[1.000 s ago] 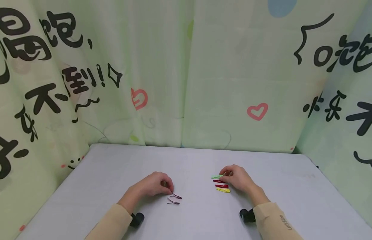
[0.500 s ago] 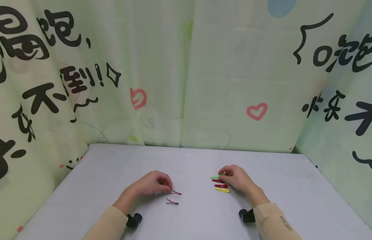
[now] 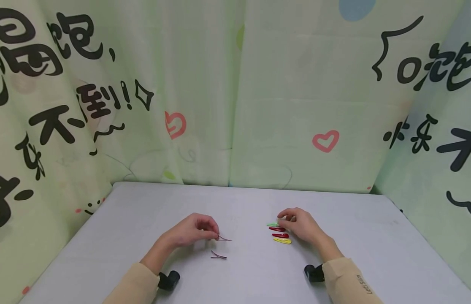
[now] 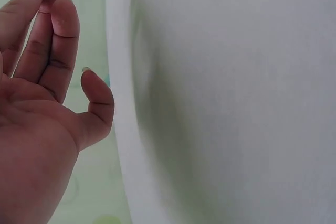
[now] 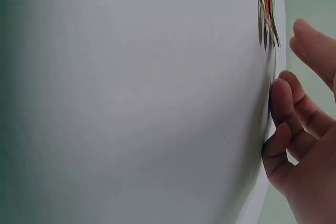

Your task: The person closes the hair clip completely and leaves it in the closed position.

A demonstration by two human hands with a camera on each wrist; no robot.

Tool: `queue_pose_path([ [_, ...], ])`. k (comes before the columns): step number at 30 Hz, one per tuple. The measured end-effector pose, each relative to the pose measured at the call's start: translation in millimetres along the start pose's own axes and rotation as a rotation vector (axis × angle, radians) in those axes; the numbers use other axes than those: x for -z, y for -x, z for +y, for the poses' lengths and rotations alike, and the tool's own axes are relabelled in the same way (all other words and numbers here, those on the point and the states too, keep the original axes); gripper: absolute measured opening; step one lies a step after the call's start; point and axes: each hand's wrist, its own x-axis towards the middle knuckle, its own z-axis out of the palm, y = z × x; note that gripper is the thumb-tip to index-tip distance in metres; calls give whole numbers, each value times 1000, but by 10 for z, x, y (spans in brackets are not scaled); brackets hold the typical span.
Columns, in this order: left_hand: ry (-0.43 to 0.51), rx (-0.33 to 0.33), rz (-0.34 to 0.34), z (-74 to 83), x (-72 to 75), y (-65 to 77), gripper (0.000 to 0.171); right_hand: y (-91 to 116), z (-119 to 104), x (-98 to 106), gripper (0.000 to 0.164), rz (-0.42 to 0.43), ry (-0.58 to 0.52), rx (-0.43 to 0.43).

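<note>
My left hand (image 3: 193,230) pinches a dark red hair clip (image 3: 225,240) by one end between thumb and fingertips, holding it just above the table. Below it, a second dark hair clip (image 3: 219,256) lies on the cloth with its prongs spread. My right hand (image 3: 301,226) hovers beside a short column of snap hair clips, its fingers loosely bent around nothing. The column runs from a green clip (image 3: 272,224) at the far end through two red clips (image 3: 280,235) to a yellow clip (image 3: 282,241) nearest me. The right wrist view shows the thumb apart from these clips.
A white-covered table (image 3: 250,278) carries everything. Behind and at both sides hangs a pale green curtain (image 3: 205,84) with black lettering and pink hearts. Black cameras (image 3: 169,280) are strapped at both wrists.
My left hand has lifted the pinched hair clip up and away from the second one on the table. The right hand has stayed nearly in place by the coloured clips.
</note>
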Motion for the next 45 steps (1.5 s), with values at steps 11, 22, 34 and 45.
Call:
queue_pose_path([
  [11, 69, -16, 53, 112, -51, 34, 10, 55, -26, 86, 20, 42, -2, 15],
  [22, 41, -3, 133, 133, -87, 37, 9, 107, -55, 127, 26, 68, -68, 16],
  [34, 47, -6, 316, 206, -235, 36, 9, 228, -232, 97, 31, 71, -150, 113],
  [45, 78, -56, 464, 309, -424, 29, 7, 339, -562, -6, 25, 37, -278, 138],
])
